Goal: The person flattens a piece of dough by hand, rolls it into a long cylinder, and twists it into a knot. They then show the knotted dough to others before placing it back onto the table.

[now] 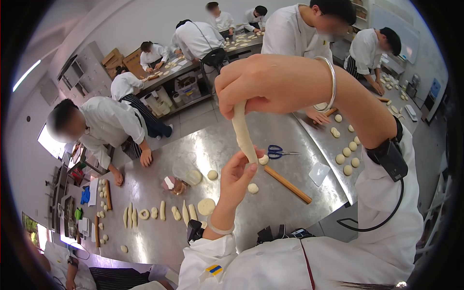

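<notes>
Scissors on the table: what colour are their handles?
The handles are dark blue, as the head view, the only one, shows.

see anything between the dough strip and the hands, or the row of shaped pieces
Nothing visible separates the dough strip from the right hand at its top or the left hand at its lower end. Toward the row of shaped pieces, a dough ball and clear container sit, probably low enough to pass over.
</notes>
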`<state>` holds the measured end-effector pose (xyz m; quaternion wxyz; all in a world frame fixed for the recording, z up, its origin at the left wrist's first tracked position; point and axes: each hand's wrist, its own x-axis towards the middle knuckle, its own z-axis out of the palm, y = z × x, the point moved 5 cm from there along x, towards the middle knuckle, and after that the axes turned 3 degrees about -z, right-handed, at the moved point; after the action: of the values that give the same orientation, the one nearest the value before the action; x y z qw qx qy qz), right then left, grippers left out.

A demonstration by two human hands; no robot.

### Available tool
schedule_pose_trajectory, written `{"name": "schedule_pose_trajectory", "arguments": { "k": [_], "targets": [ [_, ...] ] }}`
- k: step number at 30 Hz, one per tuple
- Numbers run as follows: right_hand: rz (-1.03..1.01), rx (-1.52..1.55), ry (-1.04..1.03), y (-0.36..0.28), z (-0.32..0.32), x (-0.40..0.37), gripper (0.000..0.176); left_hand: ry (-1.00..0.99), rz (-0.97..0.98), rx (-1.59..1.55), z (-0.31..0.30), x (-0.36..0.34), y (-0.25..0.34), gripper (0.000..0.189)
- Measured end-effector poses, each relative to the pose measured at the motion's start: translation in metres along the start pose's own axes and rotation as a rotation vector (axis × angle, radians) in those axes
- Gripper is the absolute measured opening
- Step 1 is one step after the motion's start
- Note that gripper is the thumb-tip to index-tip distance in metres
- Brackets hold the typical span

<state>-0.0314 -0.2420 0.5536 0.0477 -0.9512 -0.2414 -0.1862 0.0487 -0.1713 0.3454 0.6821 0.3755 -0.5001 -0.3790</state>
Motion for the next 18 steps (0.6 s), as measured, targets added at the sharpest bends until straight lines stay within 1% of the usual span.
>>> {"name": "schedule_pose_trajectory", "arguments": {
  "k": [4,6,7,9,10,12,13,15,18],
  "targets": [
    [0.008,-0.002,-0.012,-0.002,-0.001,-0.001,0.016,0.021,0.048,0.054,0.004,0.0,0.007,0.044],
    [0.014,-0.006,-0.002,-0.002,-0.001,-0.002,0.016,-0.02,0.011,-0.054,0.007,-0.003,0.007,0.057],
    [0.003,-0.017,0.009,-0.002,-0.002,-0.002,0.017,-0.02,0.012,-0.053,0.007,-0.005,0.007,0.057],
    [-0.009,-0.03,0.021,-0.002,-0.004,-0.003,0.017,-0.03,0.061,-0.052,0.008,-0.01,0.009,0.063],
    [-0.023,-0.04,0.038,-0.003,-0.005,-0.004,0.018,-0.031,0.061,-0.05,0.008,-0.01,0.01,0.063],
    [-0.038,-0.049,0.058,-0.003,-0.007,-0.005,0.018,-0.077,0.154,-0.036,0.009,-0.012,0.018,0.065],
    [-0.045,-0.049,0.068,-0.003,-0.008,-0.005,0.018,-0.077,0.154,-0.035,0.01,-0.014,0.022,0.065],
    [-0.054,-0.049,0.079,-0.005,-0.009,-0.004,0.019,-0.019,0.072,-0.13,0.011,-0.018,0.025,0.067],
    [-0.059,-0.068,0.083,-0.008,-0.012,-0.003,0.019,-0.016,0.117,-0.073,0.011,-0.02,0.028,0.07]
  ]
}}
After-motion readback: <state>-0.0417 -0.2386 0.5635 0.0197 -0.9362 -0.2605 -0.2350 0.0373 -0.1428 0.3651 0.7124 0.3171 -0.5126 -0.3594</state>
